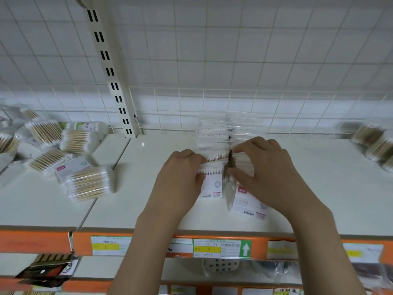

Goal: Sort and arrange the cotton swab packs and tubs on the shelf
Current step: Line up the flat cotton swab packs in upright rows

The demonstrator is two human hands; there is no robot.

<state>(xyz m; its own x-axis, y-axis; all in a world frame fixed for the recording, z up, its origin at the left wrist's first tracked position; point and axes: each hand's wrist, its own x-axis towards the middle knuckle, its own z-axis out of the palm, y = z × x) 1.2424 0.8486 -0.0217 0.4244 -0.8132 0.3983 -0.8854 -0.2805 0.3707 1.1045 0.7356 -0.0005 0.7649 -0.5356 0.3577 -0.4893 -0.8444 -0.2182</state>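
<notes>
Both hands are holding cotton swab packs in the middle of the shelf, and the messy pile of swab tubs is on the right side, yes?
Nearly. The head view shows the left hand and right hand gripping the cotton swab packs mid-shelf, but the messy pile of swab tubs is on the left side, not the right.

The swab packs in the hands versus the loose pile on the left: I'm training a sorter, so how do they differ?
The held packs are flat white-stick pouches with printed cards, lined in a row by the left hand and right hand. The left pile holds wooden-stick bundles lying untouched at mixed angles. Both sit on the white shelf in clear wrapping.
</notes>
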